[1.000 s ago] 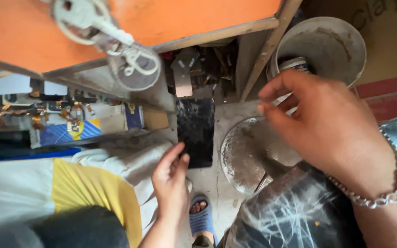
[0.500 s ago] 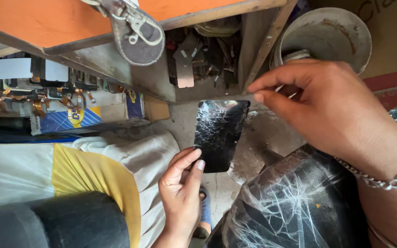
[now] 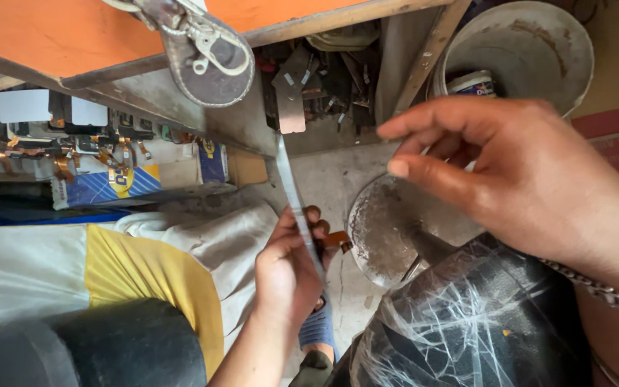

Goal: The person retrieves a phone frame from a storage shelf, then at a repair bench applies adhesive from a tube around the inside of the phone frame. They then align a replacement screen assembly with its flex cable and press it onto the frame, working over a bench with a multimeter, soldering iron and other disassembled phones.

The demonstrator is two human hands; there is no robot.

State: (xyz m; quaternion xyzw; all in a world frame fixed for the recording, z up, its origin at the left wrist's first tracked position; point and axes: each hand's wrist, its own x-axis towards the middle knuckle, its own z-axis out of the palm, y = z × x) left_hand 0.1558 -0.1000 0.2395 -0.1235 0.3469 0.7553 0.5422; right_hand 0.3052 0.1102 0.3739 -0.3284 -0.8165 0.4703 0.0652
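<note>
Soft daylight, blurred near edges

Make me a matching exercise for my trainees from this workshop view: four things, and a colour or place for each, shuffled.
Things:
1. thin panel
2. bucket
3. sandal
4. chain bracelet

Descriptions:
a. top right, pale and round
b. on the right wrist
c. edge-on in the left hand
d. on the orange tabletop's edge

Pairs: 1-c, 2-a, 3-d, 4-b
</note>
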